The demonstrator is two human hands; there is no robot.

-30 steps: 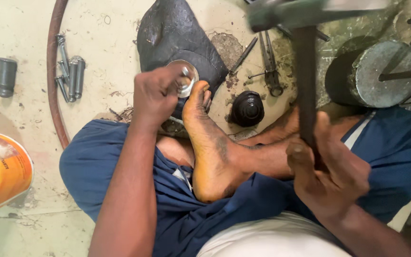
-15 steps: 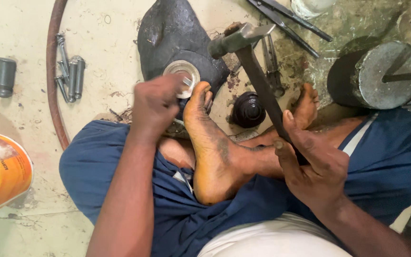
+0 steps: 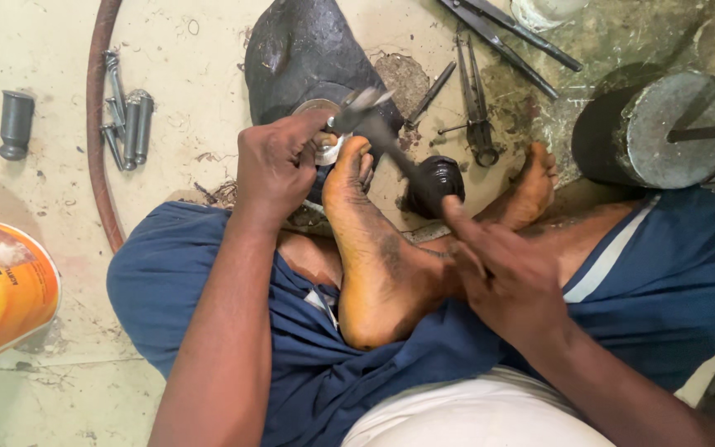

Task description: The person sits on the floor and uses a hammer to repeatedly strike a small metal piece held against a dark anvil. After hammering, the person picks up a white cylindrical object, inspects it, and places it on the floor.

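- Down on the concrete floor (image 3: 192,124), I am sitting with my legs folded, and my foot (image 3: 374,248) is pressing its toes against a round metal part (image 3: 318,112).
- That round metal part is lying on a dark, greasy block (image 3: 299,50), just in front of my toes.
- I am closing my left hand (image 3: 279,165) around the near edge of the round metal part, fingers curled tight on it.
- I am gripping the handle of a hammer (image 3: 391,145) in my right hand (image 3: 506,273), fist clamped; the hammer head is blurred and sitting right over the round metal part, though I cannot tell whether it is touching.
- My two hands are working well apart, with my foot lying between them.
- A black round cap (image 3: 436,182) is resting just beside the hammer handle, near my other foot (image 3: 531,186).
- Sockets and bolts (image 3: 126,116) are lying to the left, beside a curved brown hose (image 3: 97,124).
- An orange tin (image 3: 2,290) is standing at the far left, and a heavy grey cylinder (image 3: 664,128) at the right.
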